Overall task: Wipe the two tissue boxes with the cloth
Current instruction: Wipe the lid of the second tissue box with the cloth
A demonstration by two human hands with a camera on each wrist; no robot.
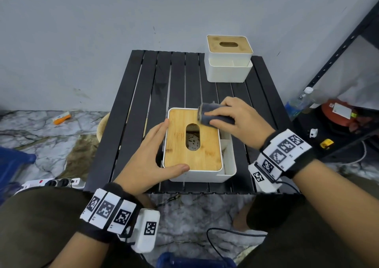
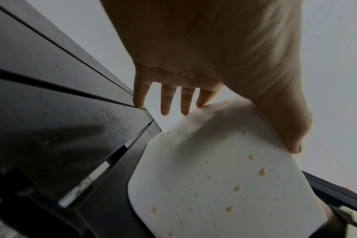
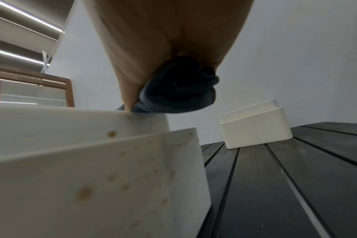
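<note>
A white tissue box with a bamboo lid [image 1: 192, 144] stands near the front of the black slatted table [image 1: 143, 95]; its white walls [image 2: 214, 177] [image 3: 92, 169] carry yellowish spots. My left hand [image 1: 155, 155] steadies it, straight fingers along the left side and thumb on the near edge of the lid. My right hand [image 1: 235, 120] grips a folded dark grey cloth [image 1: 207, 112] [image 3: 177, 90] and presses it on the lid's far right corner. The second tissue box [image 1: 229, 60] [image 3: 255, 127] stands at the table's far right corner.
A grey wall rises behind the table. A black metal shelf [image 1: 348, 48] stands at the right with a water bottle [image 1: 297, 103] and a red object [image 1: 340, 111] beside it. A power strip [image 1: 55, 182] and cables lie on the marble floor at the left.
</note>
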